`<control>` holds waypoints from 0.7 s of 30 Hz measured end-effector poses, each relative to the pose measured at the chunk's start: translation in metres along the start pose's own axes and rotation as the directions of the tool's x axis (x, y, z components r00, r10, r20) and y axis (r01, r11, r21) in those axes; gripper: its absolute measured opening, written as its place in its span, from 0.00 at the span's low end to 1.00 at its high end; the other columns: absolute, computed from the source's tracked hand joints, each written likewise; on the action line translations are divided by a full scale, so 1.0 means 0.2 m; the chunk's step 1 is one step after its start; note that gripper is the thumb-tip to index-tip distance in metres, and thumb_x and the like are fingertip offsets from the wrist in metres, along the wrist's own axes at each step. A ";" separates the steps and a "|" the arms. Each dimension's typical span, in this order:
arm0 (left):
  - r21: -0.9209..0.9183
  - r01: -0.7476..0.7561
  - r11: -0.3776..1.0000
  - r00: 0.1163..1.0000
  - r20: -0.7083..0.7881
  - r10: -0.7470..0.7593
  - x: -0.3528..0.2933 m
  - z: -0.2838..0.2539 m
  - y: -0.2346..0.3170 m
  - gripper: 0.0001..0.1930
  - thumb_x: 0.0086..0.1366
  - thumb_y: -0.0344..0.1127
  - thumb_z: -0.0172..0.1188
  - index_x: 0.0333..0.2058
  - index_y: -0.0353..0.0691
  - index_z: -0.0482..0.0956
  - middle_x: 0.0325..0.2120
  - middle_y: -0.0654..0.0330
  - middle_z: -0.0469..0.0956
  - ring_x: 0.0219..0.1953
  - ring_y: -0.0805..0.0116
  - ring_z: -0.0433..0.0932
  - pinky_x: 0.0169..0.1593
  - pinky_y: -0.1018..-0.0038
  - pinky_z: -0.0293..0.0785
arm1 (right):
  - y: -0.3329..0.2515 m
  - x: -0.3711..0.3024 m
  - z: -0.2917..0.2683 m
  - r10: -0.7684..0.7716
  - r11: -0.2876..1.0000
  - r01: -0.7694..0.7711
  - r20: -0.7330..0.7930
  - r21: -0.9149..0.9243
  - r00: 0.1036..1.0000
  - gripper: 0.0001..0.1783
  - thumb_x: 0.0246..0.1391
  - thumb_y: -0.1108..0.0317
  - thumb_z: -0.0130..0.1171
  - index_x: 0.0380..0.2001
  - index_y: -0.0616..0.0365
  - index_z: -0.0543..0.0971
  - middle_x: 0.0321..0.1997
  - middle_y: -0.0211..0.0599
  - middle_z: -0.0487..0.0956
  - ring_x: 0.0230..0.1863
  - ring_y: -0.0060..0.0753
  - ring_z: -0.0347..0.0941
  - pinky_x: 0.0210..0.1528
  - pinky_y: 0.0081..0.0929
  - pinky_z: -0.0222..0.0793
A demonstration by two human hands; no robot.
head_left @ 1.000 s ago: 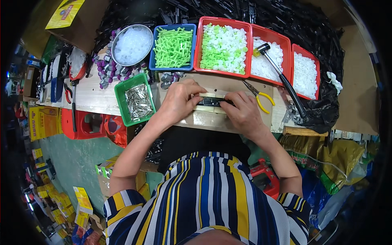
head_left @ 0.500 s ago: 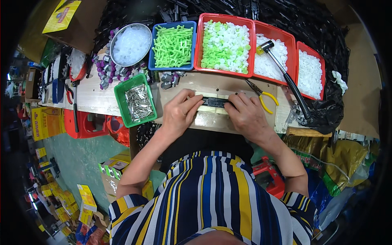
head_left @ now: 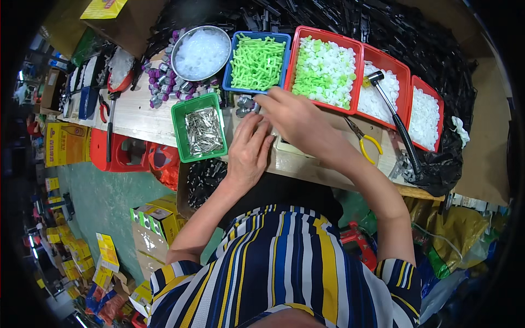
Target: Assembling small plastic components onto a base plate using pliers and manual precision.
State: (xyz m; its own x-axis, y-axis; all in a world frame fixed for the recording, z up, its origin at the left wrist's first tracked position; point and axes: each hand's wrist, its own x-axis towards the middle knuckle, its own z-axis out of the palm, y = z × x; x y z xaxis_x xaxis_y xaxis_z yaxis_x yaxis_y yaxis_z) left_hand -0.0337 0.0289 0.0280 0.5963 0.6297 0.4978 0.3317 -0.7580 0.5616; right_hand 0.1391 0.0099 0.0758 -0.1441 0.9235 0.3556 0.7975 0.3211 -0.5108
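My left hand (head_left: 249, 153) rests at the near side of the bench with its fingers stretched forward, just below a few small grey and purple parts (head_left: 243, 105). Crossing over from the right, my right hand (head_left: 298, 117) has bent fingers whose tips reach those same parts. Whatever is in its fingertips is too small and covered to make out. Beneath the right wrist a pale block (head_left: 290, 146) with a dark edge partly shows. The black strip handled earlier is hidden from view.
Close on the left stands a green bin (head_left: 180, 131) of metal pins. Behind are a metal bowl (head_left: 174, 57) of clear pieces, a blue bin (head_left: 226, 82) of green parts and red bins (head_left: 298, 49) of white and green pieces. Pliers (head_left: 369, 143) and a hammer (head_left: 399, 123) lie right.
Both hands have left the black strip. My right hand swung left and forward to the grey and purple parts, and my left hand turned its fingers forward. The whole view shifted slightly.
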 end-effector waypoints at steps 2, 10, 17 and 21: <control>0.089 0.014 0.996 1.000 -0.002 -0.014 0.01 0.02 0.02 0.17 0.60 0.24 0.62 0.49 0.28 0.77 0.51 0.41 0.73 0.57 0.41 0.70 0.58 0.57 0.69 | 0.02 0.12 0.09 -0.013 0.999 0.018 0.134 -0.033 0.991 0.12 0.52 0.73 0.56 0.41 0.63 0.77 0.37 0.45 0.76 0.40 0.48 0.77 0.41 0.39 0.72; 0.070 0.128 0.989 0.984 0.115 -0.136 -0.03 0.07 -0.04 0.22 0.60 0.28 0.63 0.52 0.25 0.74 0.55 0.39 0.71 0.59 0.40 0.68 0.60 0.56 0.68 | 0.14 0.18 0.21 -0.235 0.968 0.235 0.015 -0.084 0.972 0.05 0.49 0.74 0.57 0.30 0.65 0.75 0.34 0.48 0.76 0.37 0.53 0.78 0.39 0.43 0.74; 0.063 0.121 0.991 0.993 0.010 -0.121 0.00 0.04 -0.05 0.27 0.60 0.29 0.64 0.56 0.23 0.69 0.55 0.39 0.71 0.57 0.42 0.70 0.59 0.57 0.68 | 0.10 0.05 -0.02 0.245 0.883 -0.280 0.141 0.375 0.959 0.10 0.56 0.69 0.63 0.34 0.66 0.78 0.20 0.31 0.73 0.21 0.24 0.71 0.23 0.24 0.64; -0.008 0.115 0.993 0.989 -0.090 -0.115 0.02 0.03 -0.02 0.27 0.59 0.27 0.64 0.56 0.24 0.69 0.52 0.41 0.73 0.52 0.44 0.72 0.55 0.58 0.69 | 0.09 -0.04 -0.02 0.404 0.648 -0.465 0.246 0.604 0.881 0.09 0.60 0.69 0.62 0.37 0.65 0.78 0.20 0.20 0.70 0.19 0.08 0.64 0.19 0.13 0.58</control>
State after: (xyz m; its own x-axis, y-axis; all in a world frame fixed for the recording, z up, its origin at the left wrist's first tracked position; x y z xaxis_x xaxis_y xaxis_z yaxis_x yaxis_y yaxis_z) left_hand -0.0282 0.0343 0.0245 0.4859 0.7254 0.4874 0.3921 -0.6794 0.6203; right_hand 0.1565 0.0077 0.0660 0.0506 0.9951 -0.0855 0.2299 -0.0949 -0.9686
